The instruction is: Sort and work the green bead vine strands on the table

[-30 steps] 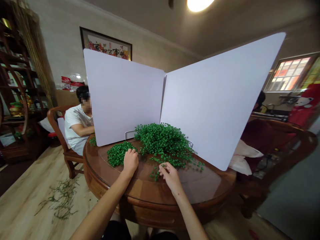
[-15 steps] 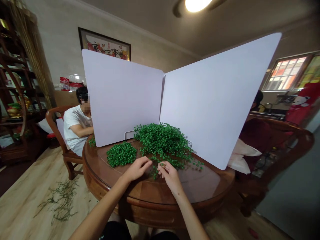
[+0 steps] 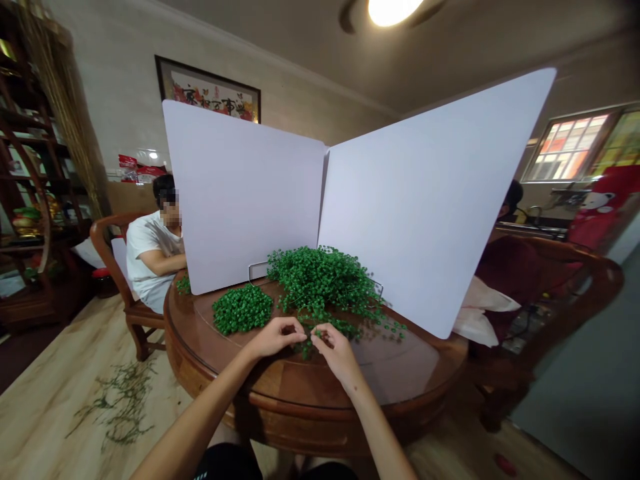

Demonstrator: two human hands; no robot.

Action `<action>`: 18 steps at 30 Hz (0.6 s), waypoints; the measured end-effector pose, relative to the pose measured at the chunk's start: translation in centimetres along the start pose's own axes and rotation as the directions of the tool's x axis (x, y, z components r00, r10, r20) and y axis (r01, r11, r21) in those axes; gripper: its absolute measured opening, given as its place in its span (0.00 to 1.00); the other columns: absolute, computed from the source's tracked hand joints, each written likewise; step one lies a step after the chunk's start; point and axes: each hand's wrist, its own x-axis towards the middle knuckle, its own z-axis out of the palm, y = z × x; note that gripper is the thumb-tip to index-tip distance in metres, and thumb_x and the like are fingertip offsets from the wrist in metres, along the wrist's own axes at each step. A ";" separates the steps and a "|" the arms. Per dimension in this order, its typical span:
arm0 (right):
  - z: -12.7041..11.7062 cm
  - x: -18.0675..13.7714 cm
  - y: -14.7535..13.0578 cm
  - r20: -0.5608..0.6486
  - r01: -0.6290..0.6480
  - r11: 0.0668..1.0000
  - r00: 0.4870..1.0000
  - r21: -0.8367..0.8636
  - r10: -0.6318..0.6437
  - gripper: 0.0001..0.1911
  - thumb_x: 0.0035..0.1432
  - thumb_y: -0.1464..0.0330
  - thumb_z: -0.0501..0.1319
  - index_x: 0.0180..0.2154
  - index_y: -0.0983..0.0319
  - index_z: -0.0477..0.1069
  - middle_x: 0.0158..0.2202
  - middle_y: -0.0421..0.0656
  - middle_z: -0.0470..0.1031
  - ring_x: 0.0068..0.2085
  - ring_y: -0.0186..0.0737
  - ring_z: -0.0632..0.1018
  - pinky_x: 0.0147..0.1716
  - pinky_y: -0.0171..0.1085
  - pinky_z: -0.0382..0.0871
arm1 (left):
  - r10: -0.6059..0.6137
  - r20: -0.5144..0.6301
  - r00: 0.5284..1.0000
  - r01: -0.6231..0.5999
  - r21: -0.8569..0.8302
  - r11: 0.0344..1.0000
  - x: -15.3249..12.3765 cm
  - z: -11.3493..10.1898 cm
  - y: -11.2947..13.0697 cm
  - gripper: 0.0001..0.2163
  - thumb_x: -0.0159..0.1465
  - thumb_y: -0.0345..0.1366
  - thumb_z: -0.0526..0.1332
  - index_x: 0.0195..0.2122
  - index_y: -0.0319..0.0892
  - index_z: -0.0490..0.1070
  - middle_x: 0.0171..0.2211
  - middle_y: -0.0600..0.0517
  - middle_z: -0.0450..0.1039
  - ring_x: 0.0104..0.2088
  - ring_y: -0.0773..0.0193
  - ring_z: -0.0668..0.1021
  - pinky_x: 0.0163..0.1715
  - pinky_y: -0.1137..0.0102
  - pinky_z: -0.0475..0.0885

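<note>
My left hand (image 3: 277,335) and my right hand (image 3: 334,347) meet over the round wooden table (image 3: 400,373), both pinched on one green beaded strand (image 3: 306,345) that hangs between them. Just behind the fingers lies a large tangled heap of green beaded strands (image 3: 323,281). A smaller, tidier pile of green beads (image 3: 243,309) sits to the left of my left hand.
A folded white screen (image 3: 410,200) stands across the table behind the heaps. A person in a white shirt (image 3: 150,257) sits in a wooden chair at the left. Green scraps (image 3: 117,400) litter the floor. Another wooden chair (image 3: 560,287) stands at the right.
My left hand left the small pile and moved right to meet my right hand. Both now pinch the same strand, and my right hand has drawn slightly nearer.
</note>
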 end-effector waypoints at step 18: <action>0.7 0.4 -0.4 0.148 -0.082 0.997 0.986 -0.001 0.081 0.16 0.52 0.55 0.62 0.27 0.62 0.68 0.25 0.38 0.70 0.29 0.37 0.72 0.30 0.34 0.64 | 0.138 0.022 0.990 -0.139 0.086 0.986 0.2 -0.7 -0.3 0.12 0.60 0.43 0.65 0.32 0.37 0.76 0.31 0.51 0.73 0.34 0.64 0.73 0.40 0.71 0.65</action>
